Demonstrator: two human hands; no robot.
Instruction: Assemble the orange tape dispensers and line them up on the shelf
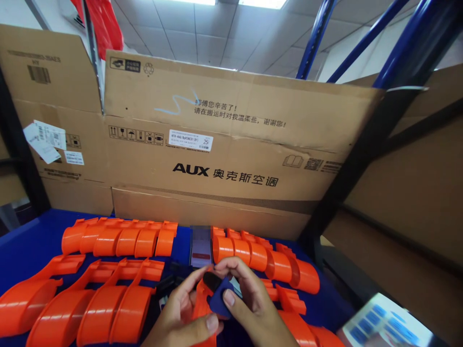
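Observation:
My left hand (186, 313) is closed around an orange plastic part (201, 301) at the bottom centre. My right hand (251, 301) pinches a small dark blue piece (217, 302) between thumb and fingers, pressed up against that orange part. A black rounded bit (211, 280) shows at the top, between the two hands. Behind my right thumb a pale grey edge peeks out; I cannot tell what it belongs to. The lower end of the held orange part is partly covered by my left fingers.
Curved orange parts stand in rows at left (108, 241) and right (278, 265) on a blue surface (25, 231). A phone-like device (201, 248) lies beyond my hands. Behind rises a cardboard wall (235, 154); a dark rack post (336, 183) and a white-and-blue box (383, 323) are on the right.

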